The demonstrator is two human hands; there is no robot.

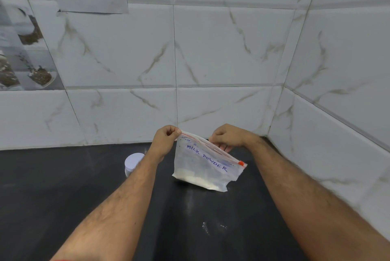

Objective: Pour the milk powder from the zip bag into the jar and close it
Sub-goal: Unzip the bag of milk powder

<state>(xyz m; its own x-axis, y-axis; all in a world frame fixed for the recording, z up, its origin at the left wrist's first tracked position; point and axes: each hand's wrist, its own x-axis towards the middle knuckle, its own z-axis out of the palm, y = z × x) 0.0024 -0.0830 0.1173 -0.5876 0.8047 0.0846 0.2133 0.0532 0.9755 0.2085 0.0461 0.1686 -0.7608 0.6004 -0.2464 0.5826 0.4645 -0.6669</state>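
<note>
My left hand and right hand pinch the zip bag top; it's limp and light, powder sagging low, so grip the seal.

Blk counter: jar, zip bag.

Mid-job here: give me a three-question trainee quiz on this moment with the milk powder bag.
1. True or false: the white-lidded jar is already open.
2. Which hands grip the zip bag? A) left only B) right only C) both
3. Fill in: the red slider sits at the bag's ___ end.

Key: 1 false, the lid is on. 2 C, the left hand and right hand pinch its top edge. 3 right.
</note>
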